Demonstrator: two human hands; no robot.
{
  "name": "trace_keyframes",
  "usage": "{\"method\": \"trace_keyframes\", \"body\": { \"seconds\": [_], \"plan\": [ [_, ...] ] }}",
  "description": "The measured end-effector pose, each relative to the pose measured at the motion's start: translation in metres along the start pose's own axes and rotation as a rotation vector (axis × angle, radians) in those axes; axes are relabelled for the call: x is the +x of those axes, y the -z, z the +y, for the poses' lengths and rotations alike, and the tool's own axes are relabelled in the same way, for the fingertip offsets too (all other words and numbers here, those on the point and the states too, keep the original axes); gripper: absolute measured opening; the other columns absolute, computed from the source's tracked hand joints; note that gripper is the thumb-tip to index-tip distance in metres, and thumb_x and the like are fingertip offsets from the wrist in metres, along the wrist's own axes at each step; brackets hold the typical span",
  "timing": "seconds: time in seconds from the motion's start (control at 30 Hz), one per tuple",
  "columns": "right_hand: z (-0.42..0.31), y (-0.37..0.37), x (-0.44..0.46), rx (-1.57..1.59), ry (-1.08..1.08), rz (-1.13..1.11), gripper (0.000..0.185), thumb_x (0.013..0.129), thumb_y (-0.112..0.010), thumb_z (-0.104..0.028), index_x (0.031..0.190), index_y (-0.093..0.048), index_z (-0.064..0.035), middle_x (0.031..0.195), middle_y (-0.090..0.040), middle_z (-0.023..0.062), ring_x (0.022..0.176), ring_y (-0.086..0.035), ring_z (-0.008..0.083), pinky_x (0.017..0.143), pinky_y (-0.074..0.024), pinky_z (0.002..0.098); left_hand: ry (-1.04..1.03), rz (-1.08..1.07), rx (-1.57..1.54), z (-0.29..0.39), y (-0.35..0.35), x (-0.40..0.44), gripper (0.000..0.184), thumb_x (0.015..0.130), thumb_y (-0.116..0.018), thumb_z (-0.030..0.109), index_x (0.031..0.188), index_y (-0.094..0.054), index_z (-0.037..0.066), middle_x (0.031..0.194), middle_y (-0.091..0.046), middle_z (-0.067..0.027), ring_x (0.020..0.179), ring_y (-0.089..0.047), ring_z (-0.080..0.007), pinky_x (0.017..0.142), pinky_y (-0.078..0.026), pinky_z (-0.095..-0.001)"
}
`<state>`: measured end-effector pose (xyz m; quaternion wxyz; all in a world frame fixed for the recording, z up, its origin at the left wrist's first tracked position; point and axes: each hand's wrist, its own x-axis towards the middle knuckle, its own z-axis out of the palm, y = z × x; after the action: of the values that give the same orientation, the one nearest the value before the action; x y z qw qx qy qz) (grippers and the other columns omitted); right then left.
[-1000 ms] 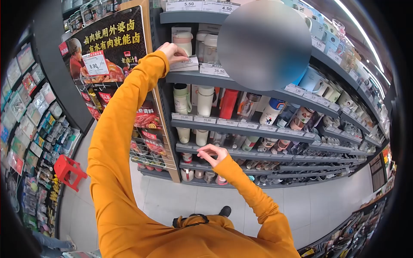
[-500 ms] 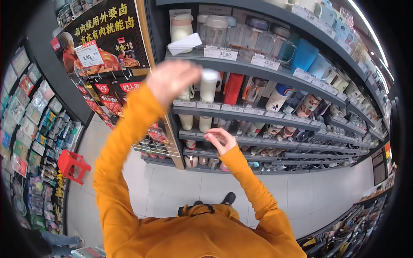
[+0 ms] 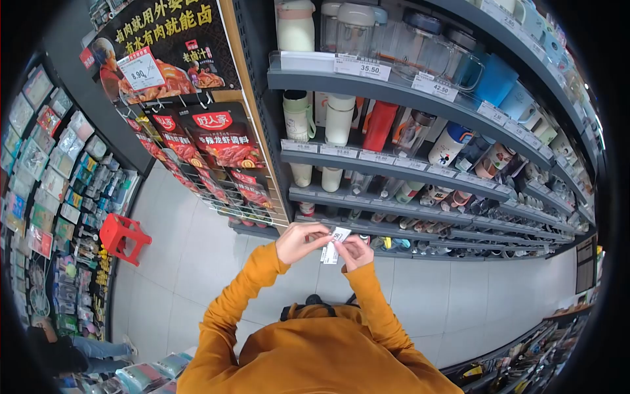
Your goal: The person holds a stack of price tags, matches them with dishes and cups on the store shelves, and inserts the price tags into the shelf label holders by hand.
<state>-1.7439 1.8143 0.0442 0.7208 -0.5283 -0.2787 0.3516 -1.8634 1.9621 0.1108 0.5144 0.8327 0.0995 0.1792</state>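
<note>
My left hand [image 3: 302,243] and my right hand [image 3: 356,252] meet in front of the lower shelves, fingertips pinched together. Between them is a small white printed price label [image 3: 329,255], held by both hands; whether it is one slip or several, I cannot tell. Up on the shelf edge a blank white strip [image 3: 306,62] sits flat below a pink-lidded cup [image 3: 295,26]. Beside that strip is a price tag reading 35.50 [image 3: 362,67]. On the shelf below stand a green cup [image 3: 298,117] and a white cup [image 3: 339,119].
Shelves of cups and glasses curve away to the right. Seasoning packets [image 3: 226,134] hang on a rack at the left under a black poster [image 3: 164,49]. A red stool [image 3: 125,238] stands on the tiled floor. Another person's legs [image 3: 102,351] show at lower left.
My left hand has come down from the upper shelf to meet my right hand at the label. The blank strip, tilted up before, now lies flat along the shelf edge.
</note>
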Motion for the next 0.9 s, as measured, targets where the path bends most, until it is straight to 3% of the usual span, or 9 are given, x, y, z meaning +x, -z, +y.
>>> {"method": "trace_keyframes", "body": {
  "seconds": [0.07,0.13,0.17,0.23,0.33,0.43,0.53,0.8,0.9],
  "plan": [
    [0.002,0.004,-0.003,-0.036,0.028,0.058,0.013,0.085,-0.065,-0.002,0.093,-0.055,0.0014,0.092,-0.066,0.0071,0.085,-0.061,0.0082,0.073,-0.0479,0.0204,-0.150,0.033,0.151,0.016,0.017,0.018,0.019,0.085,-0.064,0.010,0.099,-0.064,-0.002,0.094,-0.065,-0.0138,0.083,-0.065,-0.0229,0.073,-0.051,-0.0308],
    [-0.004,0.006,-0.005,-0.056,-0.031,0.080,0.013,0.085,-0.064,-0.001,0.094,-0.055,0.0009,0.093,-0.066,0.0073,0.086,-0.061,0.0085,0.074,-0.0478,0.0206,-0.299,0.222,0.406,0.044,0.054,0.043,0.020,0.085,-0.061,0.007,0.104,-0.063,0.001,0.105,-0.063,-0.0143,0.099,-0.061,-0.0288,0.086,-0.048,-0.0361],
    [-0.008,0.008,-0.006,-0.068,-0.054,0.092,0.013,0.085,-0.064,-0.001,0.094,-0.055,0.0007,0.093,-0.066,0.0074,0.087,-0.061,0.0086,0.075,-0.0478,0.0207,-0.424,0.332,0.563,0.065,0.076,0.059,0.020,0.086,-0.060,0.010,0.105,-0.062,0.004,0.106,-0.062,-0.0134,0.103,-0.059,-0.0302,0.088,-0.049,-0.0359],
    [-0.005,0.009,-0.008,-0.011,-0.054,0.088,0.013,0.085,-0.064,-0.001,0.094,-0.055,0.0005,0.093,-0.065,0.0072,0.087,-0.061,0.0090,0.075,-0.0480,0.0211,-0.630,0.460,0.742,0.110,0.110,0.087,0.025,0.085,-0.059,0.004,0.110,-0.061,0.003,0.115,-0.059,-0.0151,0.108,-0.057,-0.0309,0.093,-0.046,-0.0369],
    [0.000,0.003,-0.008,0.017,-0.047,0.046,0.013,0.085,-0.064,-0.001,0.094,-0.055,0.0001,0.094,-0.065,0.0067,0.089,-0.061,0.0095,0.076,-0.0483,0.0215,-0.757,0.558,0.999,0.133,0.139,0.139,0.040,0.086,-0.060,0.013,0.124,-0.051,0.005,0.123,-0.053,-0.0127,0.110,-0.053,-0.0316,0.093,-0.044,-0.0373],
    [-0.007,-0.007,-0.011,0.023,-0.062,0.013,0.013,0.085,-0.064,-0.001,0.094,-0.054,-0.0005,0.094,-0.064,0.0063,0.089,-0.060,0.0097,0.075,-0.0486,0.0218,-0.788,0.555,1.155,0.118,0.151,0.178,0.043,0.089,-0.057,0.023,0.127,-0.047,0.006,0.120,-0.055,-0.0113,0.107,-0.054,-0.0297,0.093,-0.043,-0.0364],
    [-0.013,-0.007,-0.009,0.027,-0.052,0.010,0.014,0.085,-0.064,-0.001,0.094,-0.054,-0.0009,0.094,-0.064,0.0063,0.088,-0.060,0.0094,0.075,-0.0486,0.0217,-0.652,0.538,1.238,0.105,0.158,0.186,0.039,0.090,-0.056,0.024,0.125,-0.050,0.007,0.115,-0.057,-0.0096,0.103,-0.056,-0.0285,0.090,-0.045,-0.0363],
    [-0.005,-0.005,-0.006,0.016,-0.072,0.021,0.014,0.086,-0.064,-0.002,0.094,-0.053,-0.0011,0.093,-0.064,0.0053,0.086,-0.060,0.0088,0.073,-0.0484,0.0211,-0.692,0.558,1.141,0.101,0.180,0.190,0.029,0.091,-0.053,0.024,0.116,-0.057,0.010,0.106,-0.060,-0.0090,0.096,-0.059,-0.0295,0.084,-0.048,-0.0378],
    [-0.004,-0.009,-0.005,0.015,-0.076,-0.002,0.014,0.086,-0.064,-0.002,0.094,-0.053,-0.0010,0.093,-0.064,0.0051,0.085,-0.061,0.0086,0.073,-0.0482,0.0208,-0.556,0.476,1.125,0.105,0.183,0.192,0.027,0.092,-0.052,0.026,0.114,-0.058,0.010,0.102,-0.062,-0.0102,0.093,-0.060,-0.0310,0.082,-0.049,-0.0377]
  ]
}}
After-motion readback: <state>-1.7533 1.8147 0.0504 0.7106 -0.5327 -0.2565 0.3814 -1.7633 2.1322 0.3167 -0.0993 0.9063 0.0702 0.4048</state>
